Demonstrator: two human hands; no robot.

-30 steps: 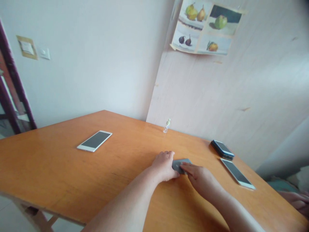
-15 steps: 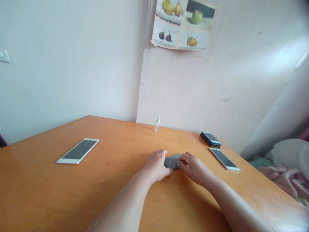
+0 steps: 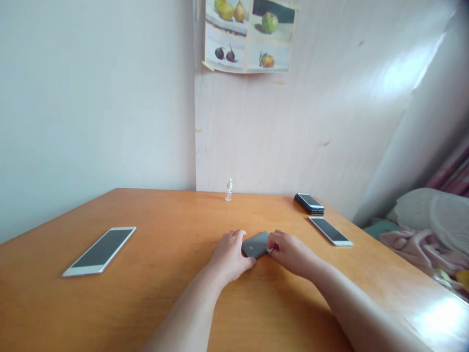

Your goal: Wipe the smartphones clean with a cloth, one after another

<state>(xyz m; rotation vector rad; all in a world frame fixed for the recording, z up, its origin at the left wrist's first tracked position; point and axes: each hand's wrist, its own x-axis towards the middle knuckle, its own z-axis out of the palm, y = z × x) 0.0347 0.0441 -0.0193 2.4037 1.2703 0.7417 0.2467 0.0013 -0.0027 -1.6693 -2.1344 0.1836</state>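
Note:
A dark grey phone [image 3: 255, 245] lies back side up on the wooden table, a small logo showing near its lower end. My left hand [image 3: 231, 254] grips its left end, thumb along the near edge and fingers along the far one. At the phone's right end, the fingers of my right hand [image 3: 286, 252] are bunched around a small white wipe [image 3: 270, 251]; only a bit of it shows, and whether it is cloth or tissue I cannot tell. That hand touches or sits just over the phone's right edge.
A white tablet-like phone [image 3: 100, 250] lies to the left. On the right are another white phone [image 3: 330, 231] and a stack of phones [image 3: 309, 203]. A small clear bottle [image 3: 229, 190] stands at the table's [image 3: 164, 210] back edge, near the wall.
The view has turned slightly right and tilted. My right hand has shifted a little over the phone's right end with the white wipe; my left hand keeps its grip.

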